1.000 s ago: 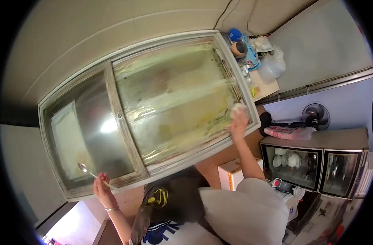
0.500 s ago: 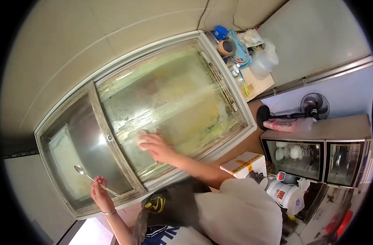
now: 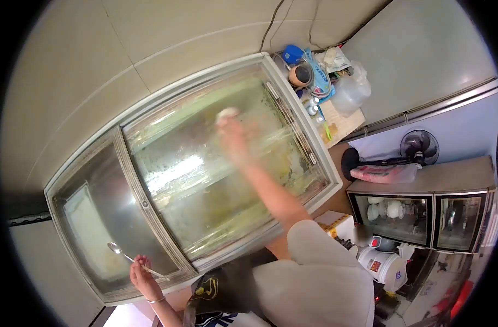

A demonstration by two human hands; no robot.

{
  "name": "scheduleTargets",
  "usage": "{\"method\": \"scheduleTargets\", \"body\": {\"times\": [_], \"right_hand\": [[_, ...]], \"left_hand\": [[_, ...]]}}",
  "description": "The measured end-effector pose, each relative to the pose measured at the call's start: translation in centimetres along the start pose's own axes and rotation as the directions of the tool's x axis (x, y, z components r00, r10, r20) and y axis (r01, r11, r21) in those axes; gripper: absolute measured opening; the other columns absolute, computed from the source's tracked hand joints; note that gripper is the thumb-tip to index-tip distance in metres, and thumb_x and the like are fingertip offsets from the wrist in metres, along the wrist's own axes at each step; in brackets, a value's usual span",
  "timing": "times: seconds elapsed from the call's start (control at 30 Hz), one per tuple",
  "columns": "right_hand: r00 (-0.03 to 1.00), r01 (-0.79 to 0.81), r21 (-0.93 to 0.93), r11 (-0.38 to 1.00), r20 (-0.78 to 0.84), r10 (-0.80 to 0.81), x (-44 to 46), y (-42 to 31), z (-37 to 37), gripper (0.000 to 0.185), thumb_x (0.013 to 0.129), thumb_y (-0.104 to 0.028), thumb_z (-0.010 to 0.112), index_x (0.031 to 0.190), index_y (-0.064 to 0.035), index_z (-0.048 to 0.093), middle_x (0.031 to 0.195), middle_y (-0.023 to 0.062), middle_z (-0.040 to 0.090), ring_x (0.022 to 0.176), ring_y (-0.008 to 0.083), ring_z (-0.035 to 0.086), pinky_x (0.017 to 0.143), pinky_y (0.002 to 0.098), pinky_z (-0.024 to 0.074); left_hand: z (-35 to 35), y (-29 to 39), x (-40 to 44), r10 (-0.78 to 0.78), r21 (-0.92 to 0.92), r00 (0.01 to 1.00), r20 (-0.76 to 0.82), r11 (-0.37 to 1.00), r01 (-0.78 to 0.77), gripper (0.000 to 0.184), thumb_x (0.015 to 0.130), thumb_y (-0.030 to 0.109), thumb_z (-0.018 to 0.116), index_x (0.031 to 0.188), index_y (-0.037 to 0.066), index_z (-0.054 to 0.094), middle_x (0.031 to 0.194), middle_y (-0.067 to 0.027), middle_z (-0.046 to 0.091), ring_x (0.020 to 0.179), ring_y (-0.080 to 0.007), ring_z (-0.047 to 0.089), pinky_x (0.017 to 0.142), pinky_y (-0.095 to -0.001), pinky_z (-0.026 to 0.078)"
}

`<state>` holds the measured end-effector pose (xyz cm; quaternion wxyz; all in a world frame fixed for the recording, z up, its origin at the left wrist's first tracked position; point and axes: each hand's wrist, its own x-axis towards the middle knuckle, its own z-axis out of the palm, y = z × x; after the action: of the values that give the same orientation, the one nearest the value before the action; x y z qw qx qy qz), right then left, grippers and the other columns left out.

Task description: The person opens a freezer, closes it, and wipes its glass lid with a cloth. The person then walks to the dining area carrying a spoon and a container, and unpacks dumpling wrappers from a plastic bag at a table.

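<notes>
My left hand point(image 3: 144, 277) is closed around the handle of a long metal spoon point(image 3: 115, 248), its bowl pointing up and left over the smaller glass pane point(image 3: 121, 201). My right hand point(image 3: 235, 139) reaches far across the larger glass lid point(image 3: 205, 218) of a chest freezer. It is smeared by motion, with a whitish wad point(image 3: 227, 114), perhaps cloth or tissue, at its fingertips against the lid. Yellowish, cloudy film and strips of clear tape cover that glass. Between the two panes runs a worn frame bar point(image 3: 145, 204) with a small round lock.
Beyond the freezer's right end, a small board point(image 3: 344, 121) bears bottles, a plastic jug point(image 3: 350, 94) and a blue packet point(image 3: 321, 82). Further right are a black fan point(image 3: 419, 146), a glass-fronted cabinet point(image 3: 393, 210) with dishes, a white bucket point(image 3: 385, 267) and a cardboard box point(image 3: 336, 223).
My right hand has swept up and right with the wad, from near the frame bar to the far part of the lid. My left hand still holds the spoon, slightly lower in view.
</notes>
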<state>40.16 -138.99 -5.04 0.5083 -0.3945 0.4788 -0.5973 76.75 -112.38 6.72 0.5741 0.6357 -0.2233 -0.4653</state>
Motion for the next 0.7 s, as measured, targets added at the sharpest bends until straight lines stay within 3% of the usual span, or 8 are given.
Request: {"method": "scheduleTargets", "body": {"times": [0.03, 0.1, 0.27, 0.33, 0.37, 0.43, 0.53, 0.7], "right_hand": [[0.932, 0.361, -0.64, 0.679, 0.271, -0.24, -0.4, 2.0, 1.4, 0.028, 0.079, -0.005, 0.048, 0.106, -0.0038, 0.053, 0.114, 0.0122, 0.048, 0.11, 0.0253, 0.042, 0.093, 0.0352, 0.0345], [0.691, 0.722, -0.616, 0.315, 0.633, -0.348, -4.3, 2.6, 4.5, 0.028, 0.075, -0.004, 0.052, 0.102, -0.0054, 0.056, 0.115, 0.0114, 0.048, 0.11, 0.0261, 0.042, 0.093, 0.038, 0.0342], [0.76, 0.649, -0.585, 0.486, 0.473, -0.446, -1.0, 2.7, -1.4, 0.036, 0.069, -0.006, 0.058, 0.104, -0.0112, 0.057, 0.122, 0.0084, 0.046, 0.121, 0.0272, 0.035, 0.104, 0.0412, 0.0211], [0.948, 0.157, -0.957, 0.245, 0.076, -0.31, 3.8, 0.0, -6.5, 0.047, 0.076, -0.015, 0.054, 0.121, -0.0035, 0.044, 0.123, 0.0168, 0.044, 0.122, 0.0278, 0.034, 0.105, 0.0401, 0.0224], [0.955, 0.095, -0.329, 0.94, -0.236, -0.179, 7.6, 2.5, -11.3, 0.046, 0.078, -0.017, 0.053, 0.121, -0.0026, 0.042, 0.122, 0.0178, 0.043, 0.119, 0.0259, 0.037, 0.102, 0.0404, 0.0255], [0.819, 0.128, -0.965, 0.229, -0.027, -0.573, 10.9, -0.3, -13.5, 0.041, 0.072, -0.008, 0.054, 0.112, -0.0029, 0.048, 0.117, 0.0212, 0.044, 0.111, 0.0333, 0.04, 0.095, 0.0439, 0.0304], [0.792, 0.101, -0.973, 0.207, -0.047, -0.609, 15.9, 0.1, -7.8, 0.041, 0.069, -0.005, 0.054, 0.11, -0.0034, 0.051, 0.117, 0.0206, 0.044, 0.113, 0.0376, 0.038, 0.097, 0.0446, 0.0291], [0.723, 0.587, -0.76, 0.277, 0.34, -0.601, 14.2, 3.7, 10.9, 0.043, 0.066, -0.003, 0.054, 0.109, -0.0058, 0.052, 0.116, 0.017, 0.046, 0.113, 0.0356, 0.039, 0.099, 0.0441, 0.0279]], "left_hand": [[0.7, 0.5, 0.3, 0.003, 0.016, 1.0, 0.006, 1.0, -0.003, 0.025, 0.089, 0.022, 0.047, 0.099, -0.001, 0.055, 0.098, -0.0095, 0.057, 0.094, -0.0191, 0.054, 0.086, -0.0337, 0.042], [1.6, 1.3, 0.8, 0.023, 0.011, 1.0, 0.011, 1.0, -0.023, 0.021, 0.089, 0.02, 0.047, 0.094, 0.001, 0.054, 0.098, -0.0089, 0.056, 0.093, -0.0192, 0.054, 0.086, -0.0341, 0.042], [0.9, 1.4, 1.1, 0.04, 0.016, 0.998, -0.041, 0.999, -0.039, 0.017, 0.089, 0.018, 0.047, 0.089, 0.002, 0.053, 0.097, -0.0086, 0.056, 0.092, -0.0191, 0.055, 0.086, -0.0352, 0.042], [-0.7, 0.8, 1.0, 0.005, -0.038, 0.997, -0.077, 0.999, -0.008, 0.015, 0.089, 0.017, 0.047, 0.087, 0.003, 0.054, 0.097, -0.0091, 0.057, 0.09, -0.0188, 0.054, 0.085, -0.0355, 0.043], [-1.0, 0.5, 0.9, 0.009, -0.037, 0.994, -0.106, 0.999, -0.013, 0.015, 0.089, 0.017, 0.047, 0.087, 0.003, 0.054, 0.097, -0.0091, 0.057, 0.09, -0.0188, 0.054, 0.085, -0.0355, 0.043], [-1.4, -0.2, 0.4, -0.034, -0.053, 0.984, -0.174, 0.998, 0.025, 0.014, 0.088, 0.016, 0.049, 0.085, 0.004, 0.055, 0.097, -0.0088, 0.057, 0.088, -0.0182, 0.054, 0.084, -0.0343, 0.044], [-1.4, -0.4, 0.2, -0.01, -0.059, 0.988, -0.152, 0.998, 0.001, 0.013, 0.087, 0.015, 0.051, 0.083, 0.004, 0.055, 0.096, -0.0087, 0.058, 0.088, -0.0183, 0.055, 0.084, -0.0334, 0.045], [-0.3, 0.5, 0.1, 0.003, -0.063, 0.981, -0.195, 0.998, -0.016, 0.013, 0.087, 0.014, 0.052, 0.084, 0.003, 0.057, 0.095, -0.0077, 0.058, 0.088, -0.0188, 0.057, 0.081, -0.0321, 0.046]]}}
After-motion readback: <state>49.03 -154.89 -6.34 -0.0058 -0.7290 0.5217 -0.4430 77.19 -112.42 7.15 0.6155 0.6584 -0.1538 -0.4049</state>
